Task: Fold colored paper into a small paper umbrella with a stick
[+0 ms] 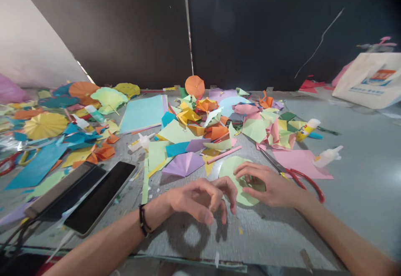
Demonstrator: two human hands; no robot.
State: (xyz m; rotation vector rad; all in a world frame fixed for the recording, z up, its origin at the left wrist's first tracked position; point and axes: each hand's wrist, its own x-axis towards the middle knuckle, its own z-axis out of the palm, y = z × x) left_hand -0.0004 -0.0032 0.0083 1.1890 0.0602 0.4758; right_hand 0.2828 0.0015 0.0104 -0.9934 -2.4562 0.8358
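A round piece of light green paper [230, 169] lies flat on the grey table near its front. My right hand [266, 182] rests over the right part of that paper, fingers spread and thumb apart, holding nothing. To its left my left hand [200, 198] hovers above the tabletop, fingers bent and apart, with nothing between them. A dark bracelet circles the left wrist. Just beyond my right hand lie scissors [305, 181] with red handles, partly on a pink sheet [294, 163]. A pink rolled paper stick [224, 155] lies behind the green circle.
Cut and folded coloured papers [184, 134] heap across the middle. Left are a black phone [102, 196], a dark case [67, 190] and a yellow pleated paper [46, 125]. Glue bottles [327, 157] and a yellow glue stick [308, 130] lie right. A white bag [369, 79] stands far right.
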